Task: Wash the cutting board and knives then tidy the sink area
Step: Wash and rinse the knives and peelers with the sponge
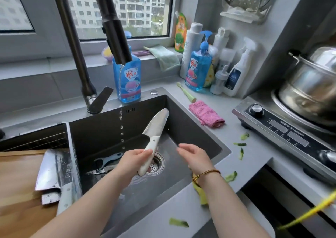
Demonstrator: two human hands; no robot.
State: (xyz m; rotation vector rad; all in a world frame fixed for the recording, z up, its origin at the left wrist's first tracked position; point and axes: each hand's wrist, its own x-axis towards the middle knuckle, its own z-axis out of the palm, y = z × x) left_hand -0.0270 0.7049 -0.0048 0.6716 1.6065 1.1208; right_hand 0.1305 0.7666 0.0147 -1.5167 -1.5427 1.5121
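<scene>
Over the basin, centre of frame:

- Small knife (155, 128), white handle, pale blade beaded with water. Held above the drain strainer (158, 166), tip towards the upper right.
- Left grip (135, 157): clenched round the lower part of the knife handle.
- Right grip (193, 156): released, fingers loose and blurred, just beside the handle, holding nothing.
- Faucet (113, 30), upper centre: only a broken line of water drops (121, 127) falls, left of the knife.
- Sink (203, 128): dark and wet. A peeler (107, 160) lies on its floor, left of the strainer.
- Cutting board (18, 186), lower left: wooden, resting beside the basin.
- Cleaver (52, 170): wet, lying on the board's right edge. A second blade seems to show beneath it.
- Surface (227, 132), right of the sink: pink cloth (205, 114) and scattered green peel scraps (240, 144).

Status, as judged: the small knife looks rinsed or nearly so, and the cleaver's droplets suggest it has had water. Whether the board has been washed cannot be told. Left to do: the peeler in the basin, the peel scraps and the general tidying of the sink area.
</scene>
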